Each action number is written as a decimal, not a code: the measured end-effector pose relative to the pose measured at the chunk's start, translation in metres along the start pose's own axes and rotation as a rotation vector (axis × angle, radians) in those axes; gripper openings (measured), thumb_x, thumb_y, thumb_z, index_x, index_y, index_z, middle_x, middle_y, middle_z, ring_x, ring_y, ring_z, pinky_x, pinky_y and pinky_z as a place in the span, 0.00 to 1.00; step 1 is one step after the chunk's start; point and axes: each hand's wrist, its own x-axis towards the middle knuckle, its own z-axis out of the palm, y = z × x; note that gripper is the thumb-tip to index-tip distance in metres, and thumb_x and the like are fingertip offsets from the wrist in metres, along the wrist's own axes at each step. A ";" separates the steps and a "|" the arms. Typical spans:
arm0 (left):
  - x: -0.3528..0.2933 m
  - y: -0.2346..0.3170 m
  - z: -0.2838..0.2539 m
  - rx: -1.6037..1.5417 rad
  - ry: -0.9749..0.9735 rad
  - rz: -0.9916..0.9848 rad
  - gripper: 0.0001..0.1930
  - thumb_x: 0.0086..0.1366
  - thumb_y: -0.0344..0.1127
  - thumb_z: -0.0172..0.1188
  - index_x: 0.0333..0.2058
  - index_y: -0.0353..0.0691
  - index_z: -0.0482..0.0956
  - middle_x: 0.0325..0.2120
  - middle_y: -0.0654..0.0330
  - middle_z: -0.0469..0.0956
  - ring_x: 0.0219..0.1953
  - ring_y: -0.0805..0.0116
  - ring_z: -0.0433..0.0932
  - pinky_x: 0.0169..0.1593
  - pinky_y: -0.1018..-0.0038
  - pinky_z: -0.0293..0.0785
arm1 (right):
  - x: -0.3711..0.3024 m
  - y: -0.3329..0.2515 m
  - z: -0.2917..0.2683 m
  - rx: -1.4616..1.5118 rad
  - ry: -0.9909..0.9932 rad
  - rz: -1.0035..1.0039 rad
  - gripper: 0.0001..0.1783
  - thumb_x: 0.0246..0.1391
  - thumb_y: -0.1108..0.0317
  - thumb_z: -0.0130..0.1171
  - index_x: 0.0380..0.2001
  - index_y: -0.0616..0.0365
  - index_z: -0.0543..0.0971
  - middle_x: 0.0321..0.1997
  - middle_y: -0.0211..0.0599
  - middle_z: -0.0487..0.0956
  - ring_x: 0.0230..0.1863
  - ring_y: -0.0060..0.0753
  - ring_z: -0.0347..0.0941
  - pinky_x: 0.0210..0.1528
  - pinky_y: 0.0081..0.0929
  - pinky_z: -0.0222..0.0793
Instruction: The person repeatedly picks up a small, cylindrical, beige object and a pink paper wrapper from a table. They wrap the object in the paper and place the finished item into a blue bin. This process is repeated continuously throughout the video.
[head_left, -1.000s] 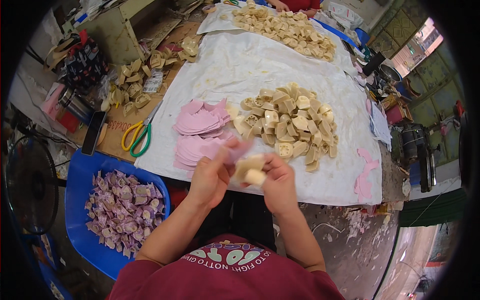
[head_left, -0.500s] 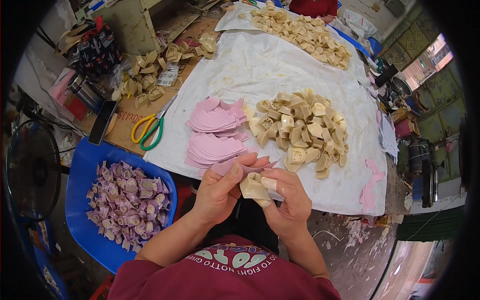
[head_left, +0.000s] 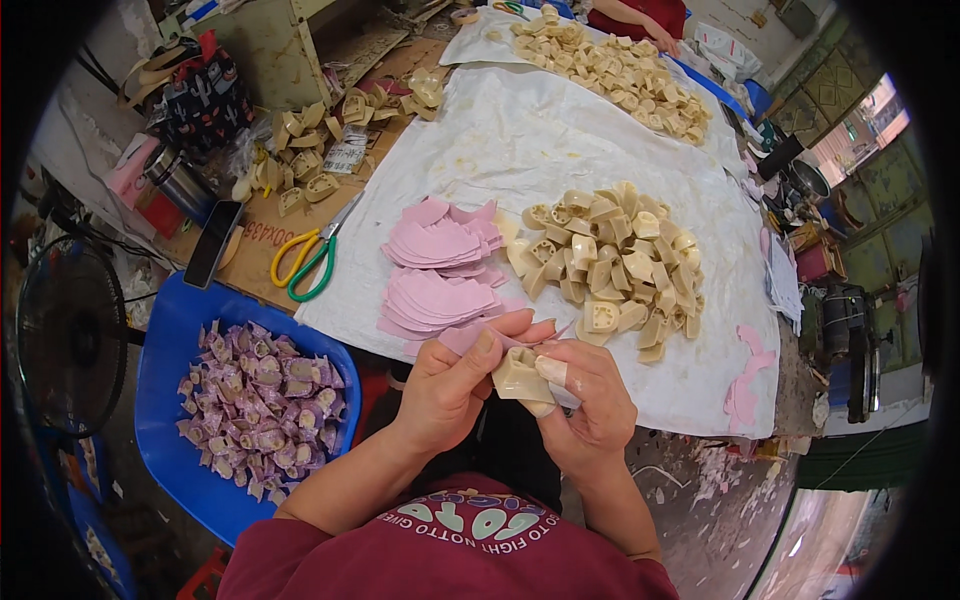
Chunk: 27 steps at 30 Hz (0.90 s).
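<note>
Your left hand (head_left: 445, 392) pinches a pink sheet (head_left: 464, 337) and your right hand (head_left: 592, 405) grips a cream piece (head_left: 522, 380), the two close together at the near edge of the white cloth (head_left: 450, 130), probably to keep both steady and in sight. Pink stack (head_left: 435, 300) and cream pile (head_left: 637, 265) lie just beyond, seemingly for easy reach.
</note>
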 end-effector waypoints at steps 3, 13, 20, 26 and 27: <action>-0.001 0.000 0.001 -0.005 0.000 -0.005 0.20 0.71 0.38 0.49 0.56 0.32 0.69 0.53 0.45 0.73 0.55 0.62 0.73 0.58 0.68 0.68 | -0.001 0.001 0.000 -0.019 0.004 0.003 0.18 0.38 0.79 0.67 0.37 0.62 0.78 0.41 0.42 0.80 0.40 0.44 0.77 0.42 0.33 0.74; 0.000 0.008 -0.002 0.529 0.108 0.113 0.16 0.69 0.36 0.52 0.46 0.29 0.78 0.43 0.52 0.80 0.45 0.68 0.78 0.52 0.71 0.72 | 0.013 0.003 -0.010 -0.276 -0.086 -0.092 0.17 0.31 0.77 0.65 0.30 0.58 0.73 0.34 0.36 0.77 0.35 0.42 0.71 0.38 0.38 0.61; 0.001 0.009 -0.013 0.269 0.128 -0.113 0.14 0.68 0.34 0.55 0.46 0.31 0.79 0.40 0.59 0.81 0.42 0.77 0.76 0.48 0.79 0.71 | 0.017 0.001 -0.013 -0.381 -0.228 -0.033 0.16 0.29 0.75 0.62 0.28 0.58 0.72 0.29 0.35 0.72 0.35 0.41 0.67 0.39 0.37 0.57; -0.001 0.003 -0.014 0.501 0.095 -0.131 0.15 0.67 0.35 0.55 0.47 0.29 0.78 0.45 0.55 0.79 0.45 0.73 0.76 0.51 0.75 0.72 | 0.019 0.001 -0.012 -0.424 -0.333 0.030 0.14 0.30 0.75 0.61 0.27 0.58 0.72 0.28 0.37 0.68 0.35 0.42 0.65 0.40 0.39 0.57; -0.001 0.001 -0.019 0.588 0.073 -0.113 0.16 0.67 0.36 0.55 0.47 0.29 0.78 0.47 0.52 0.78 0.46 0.70 0.77 0.53 0.72 0.73 | 0.020 0.003 -0.011 -0.431 -0.352 0.036 0.14 0.31 0.76 0.60 0.27 0.58 0.72 0.28 0.37 0.68 0.35 0.42 0.65 0.41 0.39 0.57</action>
